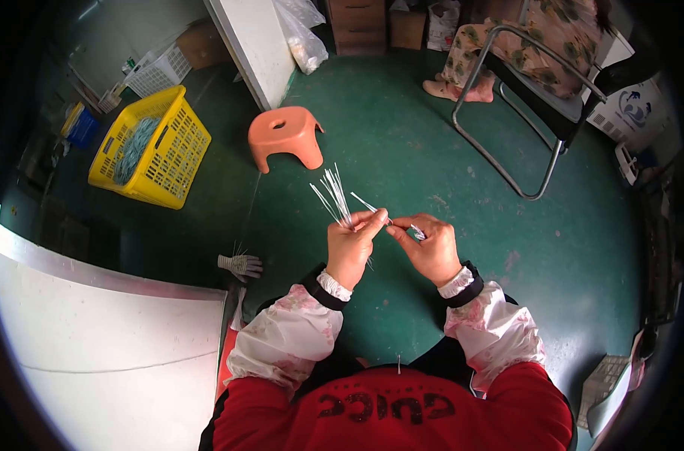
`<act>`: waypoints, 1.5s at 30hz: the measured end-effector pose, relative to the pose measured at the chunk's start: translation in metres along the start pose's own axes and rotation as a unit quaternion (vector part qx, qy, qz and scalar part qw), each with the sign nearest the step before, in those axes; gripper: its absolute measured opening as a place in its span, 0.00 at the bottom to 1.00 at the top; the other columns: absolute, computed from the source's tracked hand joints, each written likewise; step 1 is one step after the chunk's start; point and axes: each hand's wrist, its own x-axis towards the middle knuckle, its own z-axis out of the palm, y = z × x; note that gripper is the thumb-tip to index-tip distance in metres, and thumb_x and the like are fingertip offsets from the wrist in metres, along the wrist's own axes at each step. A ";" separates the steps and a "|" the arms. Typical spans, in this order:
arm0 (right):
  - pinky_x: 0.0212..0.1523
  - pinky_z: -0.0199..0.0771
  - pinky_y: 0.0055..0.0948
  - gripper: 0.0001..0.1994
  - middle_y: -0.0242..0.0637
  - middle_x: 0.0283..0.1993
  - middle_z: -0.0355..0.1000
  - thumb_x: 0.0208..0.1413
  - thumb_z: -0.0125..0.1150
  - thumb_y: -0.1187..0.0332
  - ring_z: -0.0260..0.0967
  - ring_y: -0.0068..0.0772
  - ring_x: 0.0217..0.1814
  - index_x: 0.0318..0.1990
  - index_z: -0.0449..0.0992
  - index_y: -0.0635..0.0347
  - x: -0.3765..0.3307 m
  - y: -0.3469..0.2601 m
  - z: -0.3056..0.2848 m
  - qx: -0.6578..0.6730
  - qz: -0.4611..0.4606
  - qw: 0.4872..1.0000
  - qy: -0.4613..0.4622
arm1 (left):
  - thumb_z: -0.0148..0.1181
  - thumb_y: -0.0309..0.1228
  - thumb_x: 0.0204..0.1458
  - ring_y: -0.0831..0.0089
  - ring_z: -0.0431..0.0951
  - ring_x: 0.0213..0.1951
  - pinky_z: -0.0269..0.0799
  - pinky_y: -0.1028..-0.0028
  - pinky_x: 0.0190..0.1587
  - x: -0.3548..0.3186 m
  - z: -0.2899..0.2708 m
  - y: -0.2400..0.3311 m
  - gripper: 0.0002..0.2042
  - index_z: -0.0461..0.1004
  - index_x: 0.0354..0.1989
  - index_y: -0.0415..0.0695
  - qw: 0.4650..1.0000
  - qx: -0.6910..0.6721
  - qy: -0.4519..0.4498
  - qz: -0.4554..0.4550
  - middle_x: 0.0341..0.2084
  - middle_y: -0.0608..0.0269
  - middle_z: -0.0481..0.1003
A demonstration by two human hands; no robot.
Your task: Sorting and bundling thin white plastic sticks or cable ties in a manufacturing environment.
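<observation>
A fanned bundle of thin white wire-like strands (334, 195) sticks up out of my left hand (348, 252), which is closed around their lower ends. One strand (363, 201) leans apart from the rest, at the left thumb and forefinger. Fingertips of my right hand (436, 252) pinch beside the left thumb, almost touching it; what lies between them is too small to make out. A little cluster of white pieces (418, 234) shows among the curled right fingers.
An orange plastic stool (282, 135) stands ahead on the green floor. Left of it is a yellow crate (173, 154) with bluish cord inside. A glove (240, 264) lies by a white surface (116, 323). At upper right, a person sits on a metal-framed chair (499, 169).
</observation>
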 end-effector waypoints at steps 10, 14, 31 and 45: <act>0.31 0.78 0.32 0.07 0.41 0.32 0.78 0.49 0.68 0.72 0.77 0.41 0.30 0.37 0.82 0.60 -0.003 -0.001 0.004 -0.072 -0.039 0.997 0.010 | 0.67 0.30 0.54 0.93 0.55 0.16 0.45 0.83 0.17 0.000 0.003 -0.003 0.09 0.80 0.37 0.36 1.000 0.010 0.020 0.006 0.20 0.77 0.71; 0.31 0.78 0.33 0.08 0.40 0.33 0.78 0.48 0.66 0.75 0.77 0.41 0.30 0.37 0.81 0.60 -0.003 -0.002 0.004 -0.075 -0.038 0.996 -0.001 | 0.67 0.29 0.54 0.93 0.54 0.16 0.44 0.82 0.16 0.001 0.003 -0.004 0.08 0.80 0.37 0.36 0.999 0.020 0.028 0.016 0.18 0.80 0.68; 0.26 0.67 0.23 0.11 0.26 0.24 0.74 0.58 0.64 0.64 0.66 0.16 0.25 0.34 0.80 0.66 0.000 -0.006 -0.001 0.301 0.282 0.903 -0.119 | 0.68 0.33 0.53 0.91 0.56 0.14 0.47 0.83 0.16 0.004 -0.009 -0.001 0.11 0.80 0.36 0.36 0.994 -0.064 -0.026 -0.084 0.22 0.72 0.75; 0.33 0.69 0.24 0.12 0.29 0.27 0.77 0.62 0.59 0.62 0.66 0.17 0.28 0.35 0.82 0.62 -0.006 0.010 0.008 0.231 0.244 0.924 -0.184 | 0.67 0.32 0.54 0.90 0.57 0.14 0.49 0.83 0.16 0.009 -0.017 0.007 0.10 0.78 0.35 0.37 0.998 -0.022 -0.034 -0.041 0.27 0.68 0.77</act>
